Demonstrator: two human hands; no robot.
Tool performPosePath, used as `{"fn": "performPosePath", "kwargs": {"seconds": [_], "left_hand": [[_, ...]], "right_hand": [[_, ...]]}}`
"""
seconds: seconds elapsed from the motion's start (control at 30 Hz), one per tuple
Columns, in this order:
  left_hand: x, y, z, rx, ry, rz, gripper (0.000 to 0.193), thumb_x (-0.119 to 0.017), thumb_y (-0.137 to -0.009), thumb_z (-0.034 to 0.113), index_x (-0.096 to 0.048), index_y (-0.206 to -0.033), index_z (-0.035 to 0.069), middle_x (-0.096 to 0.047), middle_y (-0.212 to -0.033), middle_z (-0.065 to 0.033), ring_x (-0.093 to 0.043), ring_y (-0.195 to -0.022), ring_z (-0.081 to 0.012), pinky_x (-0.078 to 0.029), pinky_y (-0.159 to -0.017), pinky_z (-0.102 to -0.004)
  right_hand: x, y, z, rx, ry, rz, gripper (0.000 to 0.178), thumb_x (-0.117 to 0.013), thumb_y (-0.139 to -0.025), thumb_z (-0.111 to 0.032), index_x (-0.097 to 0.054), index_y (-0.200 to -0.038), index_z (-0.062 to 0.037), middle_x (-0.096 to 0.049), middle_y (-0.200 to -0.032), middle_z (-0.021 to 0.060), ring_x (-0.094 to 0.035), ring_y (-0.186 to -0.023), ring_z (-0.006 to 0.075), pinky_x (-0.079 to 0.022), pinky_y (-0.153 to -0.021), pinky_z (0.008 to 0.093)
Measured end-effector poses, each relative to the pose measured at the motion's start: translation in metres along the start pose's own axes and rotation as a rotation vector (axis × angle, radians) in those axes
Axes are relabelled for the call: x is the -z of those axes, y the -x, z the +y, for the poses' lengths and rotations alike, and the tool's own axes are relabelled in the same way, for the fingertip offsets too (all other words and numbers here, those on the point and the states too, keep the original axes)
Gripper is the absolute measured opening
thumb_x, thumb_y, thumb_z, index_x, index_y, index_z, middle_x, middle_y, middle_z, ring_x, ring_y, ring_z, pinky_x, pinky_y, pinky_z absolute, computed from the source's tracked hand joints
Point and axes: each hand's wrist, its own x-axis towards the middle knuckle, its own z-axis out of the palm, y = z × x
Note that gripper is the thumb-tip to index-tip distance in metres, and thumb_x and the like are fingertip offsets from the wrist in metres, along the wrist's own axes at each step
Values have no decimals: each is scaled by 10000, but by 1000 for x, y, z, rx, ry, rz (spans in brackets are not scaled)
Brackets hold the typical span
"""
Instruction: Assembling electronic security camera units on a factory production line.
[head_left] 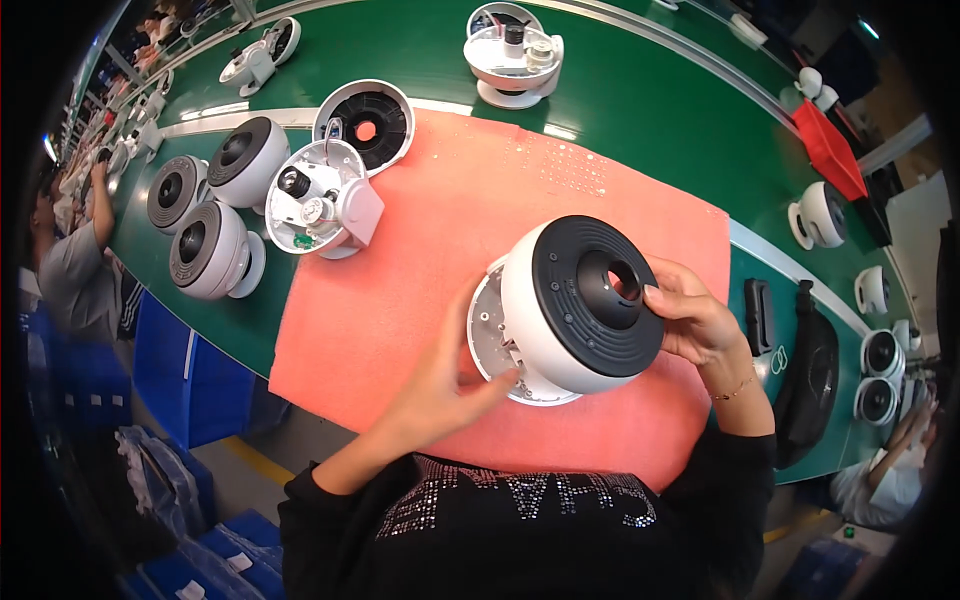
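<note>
Over the orange foam mat point(430, 270), I hold a round white device in two parts. Its front shell point(520, 285) is a white dome with a black ringed face and a raised black centre with a hole. My right hand point(700, 325) grips this front shell at its right side, thumb on the black centre. Behind the dome, at a gap, shows the white rear shell point(487, 325) with bare inner fittings. My left hand point(440, 390) is closed round the rear shell's left edge, its thumb at the gap. The fingers behind that shell are hidden.
An opened device point(330, 205) with its black-lined shell point(395, 120) lies at the mat's upper left. Several closed devices point(245, 165) stand left of it. Another opened one point(510, 60) is far ahead. A black pouch point(812, 375) and a red tray point(828, 150) lie right.
</note>
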Motion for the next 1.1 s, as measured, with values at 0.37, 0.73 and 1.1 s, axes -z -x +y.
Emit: {"fn": "performPosePath", "kwargs": {"seconds": [0.37,0.73,1.1], "left_hand": [[28,13,32,-50,14,-6,479,-701,-711,121,-474,-1083,-75,-641,-895,-158,-639,-854,-218,-522,-738,-303],[3,25,17,-149,12,0,482,-791,-640,121,-476,-958,-56,-646,-795,-167,-656,-772,-204,-535,-657,-272],[15,16,35,-117,-132,-96,452,-804,-619,167,-504,-891,-35,-653,-751,-156,-667,-721,-204,-529,-605,-257]], "right_hand": [[-47,42,2,280,750,39,774,-643,-747,7,-159,-1351,21,-421,-1255,197,-466,-1131,216,-408,-901,318],[-55,47,38,533,1183,106,864,-785,-646,-203,-271,-1270,104,-532,-1004,266,-602,-869,339,-507,-671,343],[-52,35,40,519,1104,159,825,-788,-628,-121,-277,-1252,52,-507,-1111,242,-592,-942,338,-497,-758,350]]}}
